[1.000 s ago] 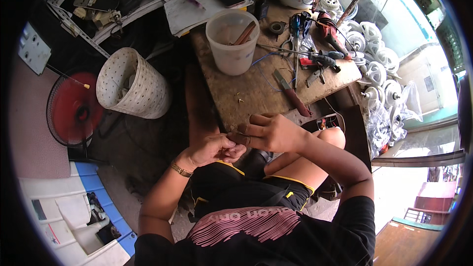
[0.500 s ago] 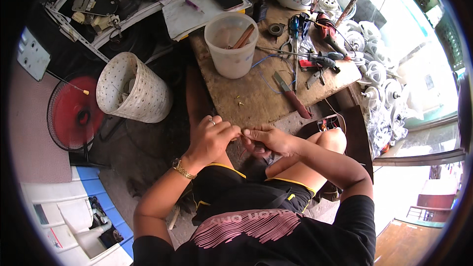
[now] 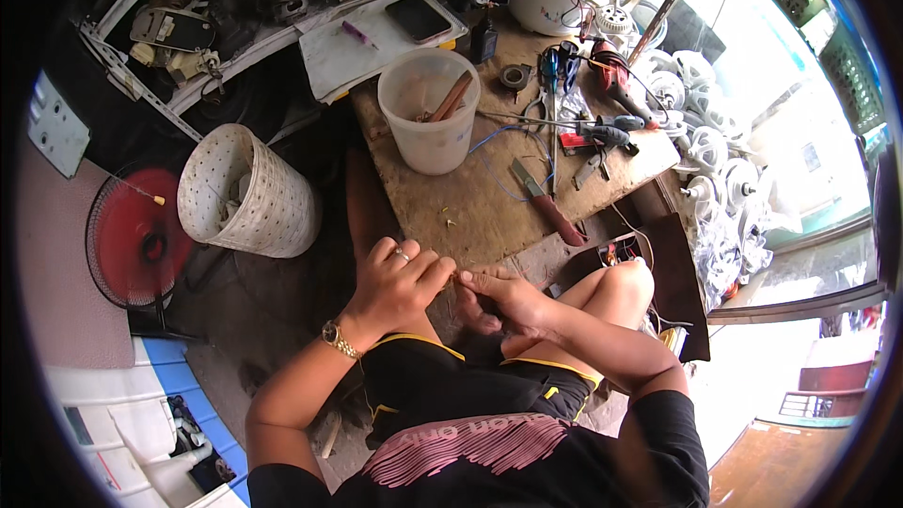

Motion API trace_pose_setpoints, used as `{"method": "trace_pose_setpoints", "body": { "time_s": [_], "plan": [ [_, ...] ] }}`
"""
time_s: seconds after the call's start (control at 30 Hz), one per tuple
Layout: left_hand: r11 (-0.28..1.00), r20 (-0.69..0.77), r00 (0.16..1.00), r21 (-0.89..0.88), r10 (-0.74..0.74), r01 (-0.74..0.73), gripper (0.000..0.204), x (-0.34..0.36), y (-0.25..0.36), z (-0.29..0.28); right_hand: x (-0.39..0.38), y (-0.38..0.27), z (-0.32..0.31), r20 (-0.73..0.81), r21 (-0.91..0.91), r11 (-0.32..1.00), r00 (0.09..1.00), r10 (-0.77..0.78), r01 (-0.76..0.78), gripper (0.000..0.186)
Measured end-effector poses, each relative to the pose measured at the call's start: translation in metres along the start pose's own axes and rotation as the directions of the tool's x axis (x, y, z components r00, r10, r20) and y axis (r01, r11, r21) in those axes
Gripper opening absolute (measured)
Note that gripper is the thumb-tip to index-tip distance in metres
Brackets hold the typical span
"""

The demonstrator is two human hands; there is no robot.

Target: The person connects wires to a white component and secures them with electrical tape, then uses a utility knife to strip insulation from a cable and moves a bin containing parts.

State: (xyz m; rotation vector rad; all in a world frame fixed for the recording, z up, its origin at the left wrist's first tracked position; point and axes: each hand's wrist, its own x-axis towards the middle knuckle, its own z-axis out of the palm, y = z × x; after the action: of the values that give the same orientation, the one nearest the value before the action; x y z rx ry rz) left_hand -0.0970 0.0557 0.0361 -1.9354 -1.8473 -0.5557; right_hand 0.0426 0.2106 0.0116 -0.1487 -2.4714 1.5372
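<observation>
Over my lap, just off the front edge of the worn wooden table [image 3: 484, 212], my left hand [image 3: 404, 284] has its fingers curled and pinched, back upward. My right hand [image 3: 494, 301] pinches against its fingertips, thumb on top. Something small between them is too hidden to name. On the table lie a knife with a dark red handle [image 3: 557, 219] and small yellowish bits [image 3: 450, 223]. A translucent bucket [image 3: 423, 150] holding brown strips stands behind them.
Pliers, screwdrivers and a red power tool [image 3: 621, 89] crowd the table's right side. A speckled bucket [image 3: 277, 207] and red fan [image 3: 136, 226] stand left. White wheel-like parts [image 3: 705, 150] pile right. A phone [image 3: 417, 17] lies on papers at the back.
My left hand has turned from thumb-up to back-up, and my right hand has dropped slightly, thumb now over its curled fingers. The whole view has shifted slightly downward in the picture.
</observation>
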Motion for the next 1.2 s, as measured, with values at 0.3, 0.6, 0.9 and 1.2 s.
{"method": "trace_pose_setpoints", "body": {
  "time_s": [0.3,0.6,0.9,1.2],
  "plan": [
    [0.708,0.332,0.924,-0.606,-0.191,0.364,0.005,0.004,-0.002,0.016,0.006,0.012,-0.017,0.033,-0.414,0.815,0.902,-0.431,0.405,0.013],
    [0.891,0.202,0.952,-0.351,-0.229,0.288,0.008,0.021,-0.020,0.007,0.014,-0.006,-0.014,0.078,0.452,0.852,0.963,0.257,-0.264,0.018],
    [0.966,0.155,0.977,-0.190,-0.145,0.173,0.009,0.044,-0.024,0.000,0.032,0.014,-0.021,-0.240,-0.289,0.931,0.925,-0.294,0.221,0.010],
    [0.991,0.008,0.994,0.074,-0.112,0.111,0.016,0.049,-0.029,-0.003,0.032,-0.006,-0.028,-0.059,0.434,0.899,0.994,0.094,-0.059,0.031]
  ]
}}
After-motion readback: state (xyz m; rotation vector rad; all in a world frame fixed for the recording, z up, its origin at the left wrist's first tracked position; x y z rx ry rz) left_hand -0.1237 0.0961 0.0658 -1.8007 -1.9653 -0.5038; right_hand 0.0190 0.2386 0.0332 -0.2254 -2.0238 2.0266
